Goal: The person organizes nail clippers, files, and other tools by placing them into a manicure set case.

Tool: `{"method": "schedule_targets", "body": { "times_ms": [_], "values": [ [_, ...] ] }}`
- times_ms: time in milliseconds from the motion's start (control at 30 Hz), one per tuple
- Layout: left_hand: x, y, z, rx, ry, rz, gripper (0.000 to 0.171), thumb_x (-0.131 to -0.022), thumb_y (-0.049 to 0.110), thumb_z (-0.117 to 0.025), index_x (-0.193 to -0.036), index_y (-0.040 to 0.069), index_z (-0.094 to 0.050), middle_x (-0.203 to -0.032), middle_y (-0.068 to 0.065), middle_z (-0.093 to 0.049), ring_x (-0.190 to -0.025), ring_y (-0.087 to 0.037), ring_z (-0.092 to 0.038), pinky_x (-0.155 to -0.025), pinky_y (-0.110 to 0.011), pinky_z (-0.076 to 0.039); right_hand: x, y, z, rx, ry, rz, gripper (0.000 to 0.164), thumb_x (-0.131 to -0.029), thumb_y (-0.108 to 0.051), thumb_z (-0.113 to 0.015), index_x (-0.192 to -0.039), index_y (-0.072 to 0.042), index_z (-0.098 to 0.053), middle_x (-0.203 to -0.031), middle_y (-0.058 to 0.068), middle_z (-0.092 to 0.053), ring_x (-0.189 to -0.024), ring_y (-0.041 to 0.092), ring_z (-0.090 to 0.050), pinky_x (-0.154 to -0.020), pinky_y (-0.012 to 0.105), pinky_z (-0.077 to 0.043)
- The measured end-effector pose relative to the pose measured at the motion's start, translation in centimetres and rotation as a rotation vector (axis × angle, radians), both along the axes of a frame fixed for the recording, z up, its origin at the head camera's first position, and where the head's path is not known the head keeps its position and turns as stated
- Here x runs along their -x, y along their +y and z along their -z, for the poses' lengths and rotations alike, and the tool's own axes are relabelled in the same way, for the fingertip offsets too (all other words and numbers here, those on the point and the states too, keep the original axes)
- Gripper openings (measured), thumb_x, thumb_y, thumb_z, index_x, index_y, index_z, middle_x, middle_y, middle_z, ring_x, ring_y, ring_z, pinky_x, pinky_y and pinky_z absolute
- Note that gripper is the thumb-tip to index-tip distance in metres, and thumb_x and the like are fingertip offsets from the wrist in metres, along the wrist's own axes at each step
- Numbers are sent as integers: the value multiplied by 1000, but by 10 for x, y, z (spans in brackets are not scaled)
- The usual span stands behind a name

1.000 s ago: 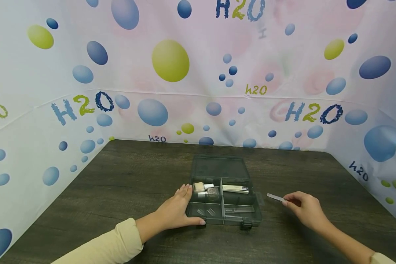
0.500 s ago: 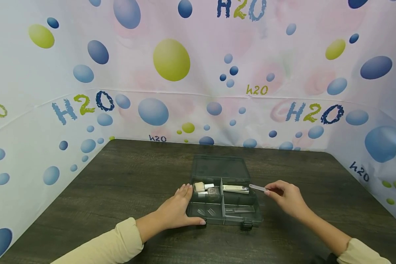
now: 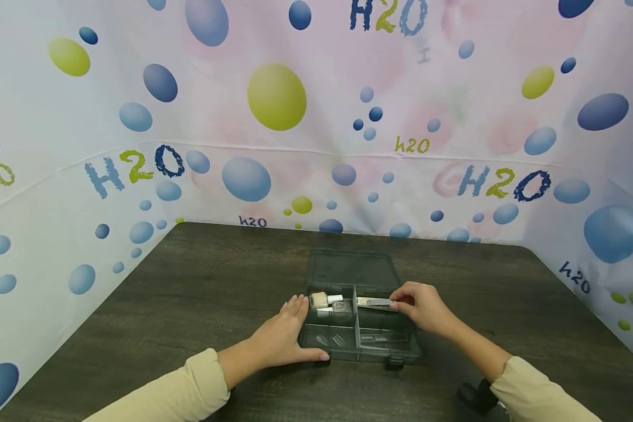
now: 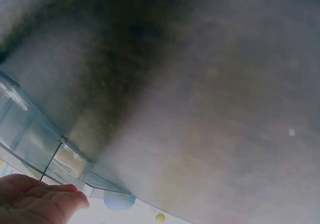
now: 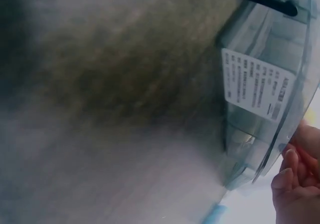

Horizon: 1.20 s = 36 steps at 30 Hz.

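Observation:
A translucent dark organizer box (image 3: pixel 358 356) lies with its lid (image 3: pixel 350 266) laid back. My left hand (image 3: pixel 279 335) rests against its left side, fingers extended and thumb at the front latch; the left wrist view catches its fingers (image 4: pixel 45 204) beside the clear wall. Over the back right compartment, my right hand (image 3: pixel 421 305) pinches a slim silver metal piece (image 3: pixel 380 302) between thumb and fingers. That piece overlaps a cream nail clipper (image 3: pixel 366 300) lying there. In the right wrist view, curled fingers (image 5: pixel 295 174) show by the box's rim.
Nail polish bottles (image 3: pixel 319 300) fill the back left compartment. Small clear pieces (image 3: pixel 329 339) lie front left, and a clear strip (image 3: pixel 382 337) front right. A label (image 5: pixel 255 83) is on the underside. A black object (image 3: pixel 477 398) sits near the right sleeve.
My right hand has carried the slim silver piece leftward from beside the box to above the back right compartment. The left hand has stayed at the box's side.

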<state>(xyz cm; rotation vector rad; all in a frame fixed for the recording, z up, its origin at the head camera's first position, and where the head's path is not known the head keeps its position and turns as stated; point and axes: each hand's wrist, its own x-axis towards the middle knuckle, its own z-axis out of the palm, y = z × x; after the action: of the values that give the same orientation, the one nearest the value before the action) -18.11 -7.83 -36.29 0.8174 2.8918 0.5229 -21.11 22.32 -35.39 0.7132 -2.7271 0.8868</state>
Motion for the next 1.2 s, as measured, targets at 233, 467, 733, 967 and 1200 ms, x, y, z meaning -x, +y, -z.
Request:
{"method": "schedule_targets", "body": {
  "times_ms": [233, 467, 733, 967, 1200],
  "values": [
    [0, 2, 1, -3, -3, 5, 106, -75, 64, -64, -142, -9, -26, -148, -29, -24, -138, -40, -25, -106, -50, -35, 10, -7, 2, -149, -20, -87, 6, -79, -4, -69, -84, -1, -71, -79, 5, -65, -66, 8, -56, -56, 19, -46],
    [1, 3, 1, 0, 7, 3, 106, -75, 65, -63, -142, -9, -26, -148, -28, -25, -138, -40, -25, -106, -50, -35, 14, -11, -5, -256, -28, -135, 4, -77, 0, -69, -81, 0, -71, -76, 6, -67, -66, 12, -60, -56, 19, -48],
    [1, 4, 1, -3, 0, -3, 106, -74, 65, -63, -142, -8, -26, -148, -28, -24, -138, -40, -25, -105, -50, -36, 20, -14, -12, -332, -100, -166, 7, -77, 3, -69, -73, -3, -70, -72, 3, -67, -64, 10, -60, -57, 20, -50],
    [1, 5, 2, -3, 5, -2, 106, -74, 64, -64, -142, -8, -27, -148, -28, -25, -138, -40, -25, -106, -50, -34, 23, -14, -11, -374, -117, -144, 10, -76, -1, -71, -70, -8, -69, -70, -1, -66, -63, 7, -57, -55, 19, -47],
    [1, 5, 1, 14, 15, -6, 106, -74, 65, -63, -142, -7, -28, -148, -27, -26, -138, -39, -26, -105, -50, -36, 15, -8, -10, -275, -19, -152, 4, -80, -6, -70, -76, -6, -70, -73, -1, -64, -63, 5, -54, -54, 19, -45]
  ]
}}
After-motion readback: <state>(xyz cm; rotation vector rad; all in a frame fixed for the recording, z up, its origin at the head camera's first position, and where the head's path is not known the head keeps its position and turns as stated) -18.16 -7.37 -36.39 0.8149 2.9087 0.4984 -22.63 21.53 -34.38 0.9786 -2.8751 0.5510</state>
